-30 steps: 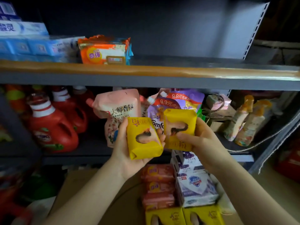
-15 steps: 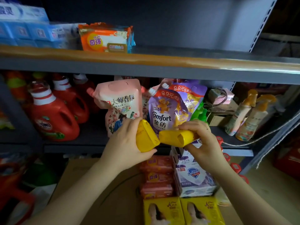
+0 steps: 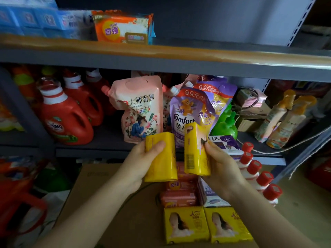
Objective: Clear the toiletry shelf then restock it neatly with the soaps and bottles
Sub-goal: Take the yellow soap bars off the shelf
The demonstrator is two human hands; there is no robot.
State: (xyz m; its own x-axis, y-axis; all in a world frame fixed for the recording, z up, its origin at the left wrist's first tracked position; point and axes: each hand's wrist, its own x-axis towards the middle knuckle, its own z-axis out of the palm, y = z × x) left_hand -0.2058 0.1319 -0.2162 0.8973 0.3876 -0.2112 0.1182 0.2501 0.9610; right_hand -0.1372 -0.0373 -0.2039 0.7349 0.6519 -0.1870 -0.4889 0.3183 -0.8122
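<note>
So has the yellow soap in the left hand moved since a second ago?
Yes. The yellow soap in the left hand has turned its printed face away and now sits lower against the pink pouch.

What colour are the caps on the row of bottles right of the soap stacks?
Red caps on whitish bottles, clearest in the head view.

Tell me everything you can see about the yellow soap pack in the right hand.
The yellow soap pack is a glossy, film-wrapped rectangular bar held upright on end by the right hand. Fingertips pinch its upper right edge, over part of a dark-haired figure printed on the face. A barcode and small print run down its left side. It hangs in the air in front of the purple Comfort pouch, close beside the other yellow pack in the left hand; whether they touch is unclear.
</note>
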